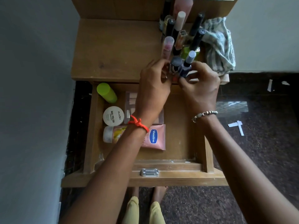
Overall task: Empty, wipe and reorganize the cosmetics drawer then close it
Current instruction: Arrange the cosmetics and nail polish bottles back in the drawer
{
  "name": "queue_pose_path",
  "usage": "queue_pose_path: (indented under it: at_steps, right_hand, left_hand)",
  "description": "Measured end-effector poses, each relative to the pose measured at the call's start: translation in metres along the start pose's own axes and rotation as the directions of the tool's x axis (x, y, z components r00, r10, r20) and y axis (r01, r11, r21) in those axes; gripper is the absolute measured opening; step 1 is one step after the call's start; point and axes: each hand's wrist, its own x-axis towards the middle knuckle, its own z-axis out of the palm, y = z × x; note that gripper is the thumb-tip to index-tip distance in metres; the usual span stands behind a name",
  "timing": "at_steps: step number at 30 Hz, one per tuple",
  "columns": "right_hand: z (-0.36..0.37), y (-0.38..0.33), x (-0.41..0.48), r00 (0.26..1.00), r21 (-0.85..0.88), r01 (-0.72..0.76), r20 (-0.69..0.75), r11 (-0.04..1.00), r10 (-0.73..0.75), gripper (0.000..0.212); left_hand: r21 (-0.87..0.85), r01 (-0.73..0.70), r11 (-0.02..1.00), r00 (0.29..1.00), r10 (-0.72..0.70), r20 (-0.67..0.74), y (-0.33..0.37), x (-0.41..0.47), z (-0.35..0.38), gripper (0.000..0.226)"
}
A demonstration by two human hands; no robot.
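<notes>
The wooden drawer [90, 131] is pulled open below the table [113, 50], with a round white jar [113, 116] and a pink tube [155, 137] inside. Small nail-polish bottles [182, 65] are gripped between the left hand [153, 88] and right hand [200, 88] beside a crumpled checked cloth [220, 46].

Grey wall [32, 78] left — dark speckled floor [258, 143], paper scraps [237, 126].

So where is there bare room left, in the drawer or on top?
The open wooden drawer is bare on its right half, right of the pink Vaseline tube. The tabletop is free left of the crowded standing bottles. Both hands gather small bottles beside the checked cloth.
</notes>
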Motion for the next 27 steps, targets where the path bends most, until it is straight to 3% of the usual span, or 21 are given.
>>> queue_pose_path:
  at_steps: [5,9,13,22,27]
  right_hand:
    - [-0.013,0.013,-0.046,1.000,-0.033,-0.013,-0.008,0.999,0.013,0.024]
    - [-0.002,0.030,-0.069,0.988,-0.083,-0.148,0.039,0.986,0.152,0.022]
    - [0.021,0.047,-0.062,0.967,-0.148,-0.242,0.040,0.959,0.250,0.023]
    - [0.052,0.069,-0.032,0.955,-0.182,-0.277,0.056,0.943,0.291,0.025]
    - [0.052,0.071,-0.031,0.954,-0.202,-0.271,0.078,0.941,0.291,0.028]
  left_hand:
    - [0.004,-0.097,0.995,0.988,0.095,0.121,-0.014,-0.038,0.000,0.022]
    - [0.038,-0.010,0.999,0.981,0.002,0.193,-0.032,-0.063,0.019,0.023]
    - [0.092,0.108,0.990,0.977,-0.123,0.177,-0.042,-0.057,0.040,0.021]
    - [0.110,0.199,0.974,0.953,-0.219,0.211,-0.065,-0.031,0.061,0.026]
    - [0.210,0.190,0.959,0.959,-0.227,0.169,-0.066,-0.031,0.064,0.024]
